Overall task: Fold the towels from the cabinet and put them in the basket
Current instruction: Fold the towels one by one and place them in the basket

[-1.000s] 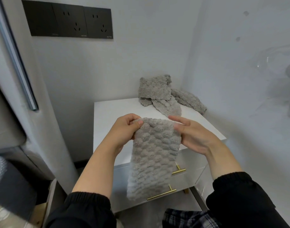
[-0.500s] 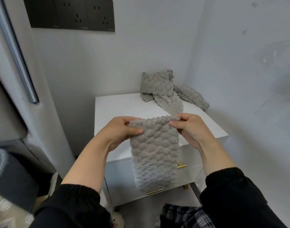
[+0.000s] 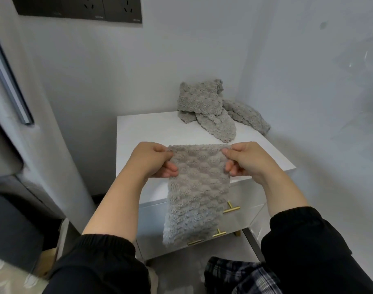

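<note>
A grey bobbled towel (image 3: 197, 187) hangs in front of the white cabinet (image 3: 143, 132), held up by its top edge. My left hand (image 3: 153, 161) pinches the towel's upper left corner and my right hand (image 3: 243, 161) pinches the upper right corner. The towel's lower end drops in front of the drawers. More grey towels (image 3: 206, 107) lie crumpled in a heap at the back right of the cabinet top, against the wall. No basket is in view.
The cabinet stands in a corner between two white walls, with gold drawer handles (image 3: 231, 210) on its front. Black wall sockets (image 3: 109, 8) are high on the back wall. A grey door edge (image 3: 9, 81) is at the left. Dark objects sit at lower left.
Both hands have spread apart along the towel's top edge, stretching it wider and flatter. The towel now hangs straight.
</note>
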The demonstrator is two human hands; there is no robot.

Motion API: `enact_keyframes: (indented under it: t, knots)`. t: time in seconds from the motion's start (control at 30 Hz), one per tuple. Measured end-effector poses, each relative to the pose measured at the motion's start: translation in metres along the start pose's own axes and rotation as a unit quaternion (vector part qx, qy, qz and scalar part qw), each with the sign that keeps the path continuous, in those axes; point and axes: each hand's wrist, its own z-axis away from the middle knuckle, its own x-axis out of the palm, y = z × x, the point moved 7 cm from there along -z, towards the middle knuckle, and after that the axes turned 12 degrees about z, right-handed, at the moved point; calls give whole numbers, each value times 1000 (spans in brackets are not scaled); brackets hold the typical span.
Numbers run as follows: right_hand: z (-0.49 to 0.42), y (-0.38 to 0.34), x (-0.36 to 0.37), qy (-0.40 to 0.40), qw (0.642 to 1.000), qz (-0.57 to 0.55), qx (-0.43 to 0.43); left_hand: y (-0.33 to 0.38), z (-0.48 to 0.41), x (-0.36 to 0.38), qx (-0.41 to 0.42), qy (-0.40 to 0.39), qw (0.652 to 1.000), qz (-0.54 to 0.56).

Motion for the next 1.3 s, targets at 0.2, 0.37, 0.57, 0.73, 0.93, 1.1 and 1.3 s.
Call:
enact_keyframes:
  t: [0.2, 0.37, 0.57, 0.73, 0.93, 1.1, 1.3]
  knots:
    - [-9, -6, 9, -5, 992, -130, -6, 2, -9, 0, 41, 37, 995, 89]
    - [-21, -15, 7, 28, 971, -237, -30, 6, -19, -6, 38, 61, 982, 174]
    - [-27, -5, 2, 98, 984, -144, -23, 1, -22, -2, 88, 65, 990, 86]
    - [-25, 7, 2, 68, 997, -35, 13, -6, -21, 1, 96, 51, 993, -39]
    - [-24, 6, 7, 81, 990, 118, -15, -8, -24, 7, 97, 19, 975, -201]
    - [-28, 4, 8, 88, 975, 204, -24, -10, -29, 8, 104, 38, 960, -258]
    - [-28, 3, 10, 40, 986, 162, -24, -12, -32, 11, 128, 20, 943, -308]
